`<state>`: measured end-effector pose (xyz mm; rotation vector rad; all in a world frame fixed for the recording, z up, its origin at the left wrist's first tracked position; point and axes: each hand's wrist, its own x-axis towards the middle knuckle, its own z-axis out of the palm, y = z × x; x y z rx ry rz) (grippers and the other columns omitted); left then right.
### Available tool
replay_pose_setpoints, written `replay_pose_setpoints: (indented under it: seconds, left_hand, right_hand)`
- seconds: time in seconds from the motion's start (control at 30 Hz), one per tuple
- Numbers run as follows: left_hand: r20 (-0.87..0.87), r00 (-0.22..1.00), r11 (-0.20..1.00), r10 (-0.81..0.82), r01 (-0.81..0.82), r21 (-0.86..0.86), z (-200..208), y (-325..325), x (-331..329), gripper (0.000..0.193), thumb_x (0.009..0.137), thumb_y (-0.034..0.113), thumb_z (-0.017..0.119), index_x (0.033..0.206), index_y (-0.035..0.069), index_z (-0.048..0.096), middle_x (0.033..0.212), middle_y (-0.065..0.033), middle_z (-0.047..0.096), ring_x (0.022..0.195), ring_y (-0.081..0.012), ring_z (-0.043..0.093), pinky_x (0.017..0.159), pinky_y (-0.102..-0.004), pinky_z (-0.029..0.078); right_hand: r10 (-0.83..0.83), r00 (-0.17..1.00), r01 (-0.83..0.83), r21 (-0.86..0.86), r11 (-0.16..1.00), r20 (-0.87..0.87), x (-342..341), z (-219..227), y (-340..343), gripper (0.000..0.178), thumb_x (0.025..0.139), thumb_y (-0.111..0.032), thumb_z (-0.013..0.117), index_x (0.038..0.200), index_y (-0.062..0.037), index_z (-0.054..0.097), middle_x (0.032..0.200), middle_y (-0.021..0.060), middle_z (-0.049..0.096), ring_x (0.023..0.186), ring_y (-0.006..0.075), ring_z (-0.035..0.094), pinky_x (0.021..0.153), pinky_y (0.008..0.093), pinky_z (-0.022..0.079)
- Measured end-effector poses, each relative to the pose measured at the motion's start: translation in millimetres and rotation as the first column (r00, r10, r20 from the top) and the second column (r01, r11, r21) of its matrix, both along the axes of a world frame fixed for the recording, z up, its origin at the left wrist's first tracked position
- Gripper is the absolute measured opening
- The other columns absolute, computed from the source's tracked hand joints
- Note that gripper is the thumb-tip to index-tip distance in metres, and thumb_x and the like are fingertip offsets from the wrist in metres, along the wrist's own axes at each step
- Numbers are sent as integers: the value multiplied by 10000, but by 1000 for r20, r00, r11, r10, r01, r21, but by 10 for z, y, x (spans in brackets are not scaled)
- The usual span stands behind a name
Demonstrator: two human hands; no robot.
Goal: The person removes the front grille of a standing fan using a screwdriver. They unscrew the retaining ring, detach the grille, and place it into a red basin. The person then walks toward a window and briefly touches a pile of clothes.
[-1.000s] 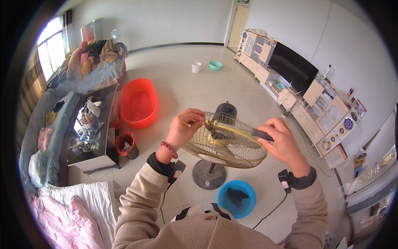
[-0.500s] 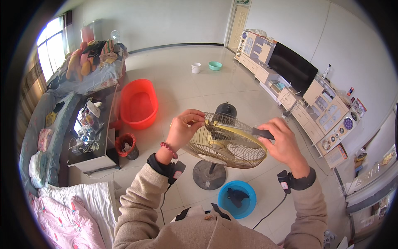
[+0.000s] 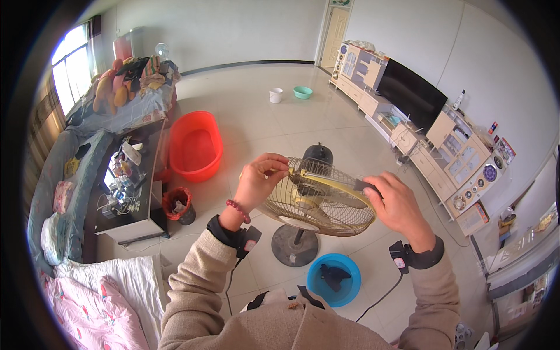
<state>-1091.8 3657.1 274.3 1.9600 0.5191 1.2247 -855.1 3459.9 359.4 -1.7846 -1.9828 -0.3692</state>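
Note:
A standing fan (image 3: 326, 217) with a wire cage and yellowish rim rises in front of me, its cage tilted upward. My right hand (image 3: 398, 201) grips the dark handle of a screwdriver (image 3: 329, 179), whose shaft lies across the top of the cage toward the left. At the shaft's tip, the fingers of my left hand (image 3: 261, 182) are pinched together by a small yellow clip on the rim. What they pinch is too small to make out. The fan's round dark base (image 3: 286, 251) stands on the tiled floor.
Just below the fan sits a blue basin (image 3: 344, 297) of water with a dark cloth in it. A red tub (image 3: 198, 140), a lined trash bin (image 3: 185, 216) and a cluttered low table (image 3: 108, 221) are to the left. Along the right wall runs a TV cabinet (image 3: 373, 108).
My right hand has shifted slightly on the screwdriver handle, its fingers wrapping further over it. My left hand and the fan hold nearly the same place.

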Motion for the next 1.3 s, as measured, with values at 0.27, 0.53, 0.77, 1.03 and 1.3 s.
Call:
replay_pose_setpoints:
  seconds: [0.27, 0.53, 0.77, 1.03, 1.3]
  left_hand:
    - [-9, 1000, 1000, -7, 7, 9, 3, 10, -12, 87, 829, 4, 709, 914, -8, 713, 1066, -39, 689, 773, -133, 676, 726, -257, 545]
    - [-15, 1000, 1000, 6, -6, -7, -16, 1, -8, 87, 835, 9, 703, 919, -13, 706, 1066, -32, 686, 762, -130, 670, 717, -254, 539]
    - [-29, 999, 998, -35, 33, -48, 6, -2, -12, 87, 844, -13, 682, 926, -1, 711, 1099, -57, 671, 900, -120, 641, 763, -251, 534]
    - [-1, 1000, 1000, -5, 5, 5, -28, 8, 7, 81, 845, 2, 692, 923, -14, 701, 1082, -49, 675, 760, -112, 648, 706, -244, 538]
    - [-4, 999, 999, -33, 33, -42, -32, -7, 21, 71, 850, -22, 668, 913, -2, 693, 1106, -61, 661, 926, -129, 635, 763, -252, 529]
  right_hand:
    - [-10, 998, -1, -172, 985, -62, -35, 23, -7, 302, 827, -129, 719, 1078, -69, 563, 983, 118, 633, 961, 301, 624, 726, 388, 517]
    - [110, 991, -112, 24, 993, 75, 16, -12, 49, 305, 823, -116, 713, 1079, -44, 563, 923, 128, 623, 870, 323, 613, 720, 403, 507]
    - [1, 999, 3, -98, 995, 42, -18, -20, 60, 305, 827, -119, 703, 1067, -67, 523, 945, 115, 617, 912, 303, 604, 727, 406, 513]
    - [84, 996, -83, -37, 996, 39, 16, -77, 69, 246, 850, -157, 669, 1052, -46, 583, 959, 113, 608, 929, 297, 593, 735, 396, 511]
    - [106, 982, -130, 147, 981, 158, 27, -63, 88, 336, 729, -30, 745, 1025, -63, 589, 953, 99, 609, 922, 267, 598, 704, 365, 516]
